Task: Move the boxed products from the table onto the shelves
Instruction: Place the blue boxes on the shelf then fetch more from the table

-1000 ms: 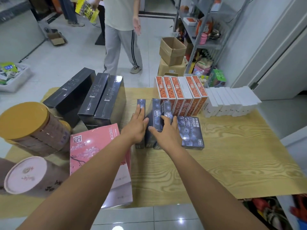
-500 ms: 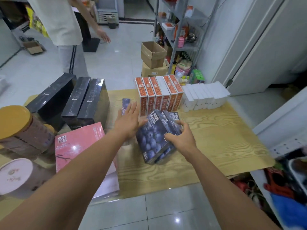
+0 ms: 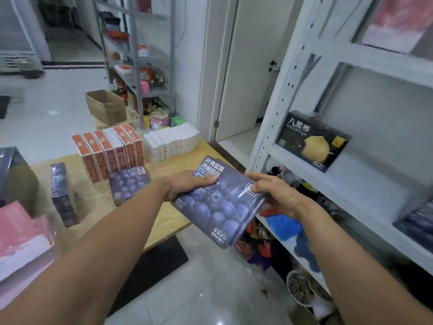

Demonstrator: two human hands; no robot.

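I hold a small stack of dark blueberry boxes (image 3: 219, 205) in the air between the table and the shelf unit. My left hand (image 3: 187, 185) grips the stack's left edge, thumb on top. My right hand (image 3: 276, 195) grips its right edge. On the wooden table (image 3: 164, 219) remain one blueberry box lying flat (image 3: 127, 186), another standing on edge (image 3: 62, 193), a row of orange-and-white boxes (image 3: 110, 152) and a row of white boxes (image 3: 171, 143). The white shelf unit (image 3: 351, 184) stands at right.
A black box with a yellow fruit picture (image 3: 312, 140) leans on the shelf's middle level; dark boxes (image 3: 417, 224) lie further right. A pink box (image 3: 21, 233) and a black box (image 3: 14, 174) sit at the table's left. Clutter fills the bottom shelf. Cardboard cartons (image 3: 105, 106) stand behind the table.
Both hands lifted the blueberry stack off the table and carried it right, and the view turned toward the white shelf unit. The other person has left the view.
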